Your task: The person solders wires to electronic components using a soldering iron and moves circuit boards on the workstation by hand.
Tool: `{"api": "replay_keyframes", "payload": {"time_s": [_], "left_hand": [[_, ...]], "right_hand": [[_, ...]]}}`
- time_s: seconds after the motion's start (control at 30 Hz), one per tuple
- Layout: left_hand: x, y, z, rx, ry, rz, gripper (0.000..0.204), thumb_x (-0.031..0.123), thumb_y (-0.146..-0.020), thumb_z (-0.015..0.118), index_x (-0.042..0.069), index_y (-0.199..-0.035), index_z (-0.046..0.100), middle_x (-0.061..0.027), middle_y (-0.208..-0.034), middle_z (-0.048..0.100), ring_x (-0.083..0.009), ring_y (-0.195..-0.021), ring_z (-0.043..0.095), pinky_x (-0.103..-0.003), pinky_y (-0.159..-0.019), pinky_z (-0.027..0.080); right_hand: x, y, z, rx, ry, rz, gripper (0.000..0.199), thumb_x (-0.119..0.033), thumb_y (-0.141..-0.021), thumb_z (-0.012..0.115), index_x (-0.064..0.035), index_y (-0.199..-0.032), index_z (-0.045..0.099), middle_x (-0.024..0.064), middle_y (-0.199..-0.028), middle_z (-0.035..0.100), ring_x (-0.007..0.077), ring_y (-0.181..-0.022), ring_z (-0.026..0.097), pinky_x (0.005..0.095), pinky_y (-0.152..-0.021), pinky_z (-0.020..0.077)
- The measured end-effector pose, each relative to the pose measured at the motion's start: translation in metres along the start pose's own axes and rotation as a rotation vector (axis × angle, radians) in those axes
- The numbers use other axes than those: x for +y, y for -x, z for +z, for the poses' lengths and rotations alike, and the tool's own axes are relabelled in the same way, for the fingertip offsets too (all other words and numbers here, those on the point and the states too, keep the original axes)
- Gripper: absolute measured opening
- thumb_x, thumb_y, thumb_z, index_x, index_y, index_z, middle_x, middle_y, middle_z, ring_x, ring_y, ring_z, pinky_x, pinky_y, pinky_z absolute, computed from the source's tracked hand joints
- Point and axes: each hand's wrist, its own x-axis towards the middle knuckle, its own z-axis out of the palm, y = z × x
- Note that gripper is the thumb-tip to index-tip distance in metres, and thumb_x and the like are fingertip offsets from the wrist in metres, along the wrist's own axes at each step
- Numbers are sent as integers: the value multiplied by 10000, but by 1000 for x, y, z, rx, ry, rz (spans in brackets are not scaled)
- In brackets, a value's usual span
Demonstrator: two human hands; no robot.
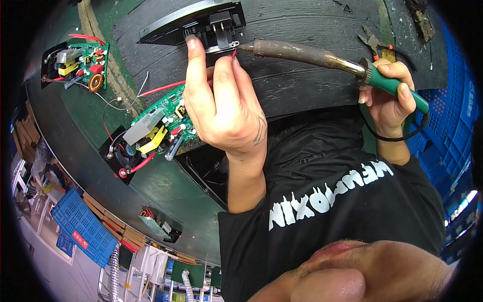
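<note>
Overhead, the left hand (224, 108) pinches a thin red wire (233, 52) between fingertips, pressing it at a black plastic panel with a metal-tabbed socket (211, 25) on the dark wooden bench (302, 75). The right hand (390, 90) is wrapped around the green handle of a brown-barrelled soldering iron (312, 55), whose tip seems to touch the wire's end. Just below the left hand lies a green circuit board (161, 126); another board (80, 63) sits well apart.
</note>
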Motion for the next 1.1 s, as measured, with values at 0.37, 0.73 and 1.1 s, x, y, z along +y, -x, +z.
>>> {"api": "replay_keyframes", "payload": {"time_s": [0.37, 0.73, 1.1], "left_hand": [[-4, -3, 0, -3, -9, -8, 111, -27, -782, 728, -22, -892, 713, -137, -1219, 628, -178, -740, 589, -275, -644, 488], [-9, -5, 2, -4, -30, -3, 104, -24, -787, 726, -23, -890, 712, -139, -1222, 629, -178, -727, 590, -274, -640, 488], [-11, -7, 3, -5, -33, -4, 100, -16, -789, 727, -24, -887, 710, -140, -1220, 630, -173, -720, 591, -271, -635, 489]], "right_hand": [[0, -4, 4, -1, 41, 10, 448, -395, -913, 486, 4, -1093, 581, 189, -850, 583, 195, -553, 550, 261, -458, 430], [4, -12, 3, -127, 59, -124, 400, -318, -921, 492, 31, -1094, 586, 199, -853, 592, 209, -601, 599, 252, -499, 446], [-15, -19, 12, -315, 359, -250, 317, -326, -945, 529, -41, -1067, 596, 157, -864, 593, 187, -657, 548, 299, -596, 453]]}}
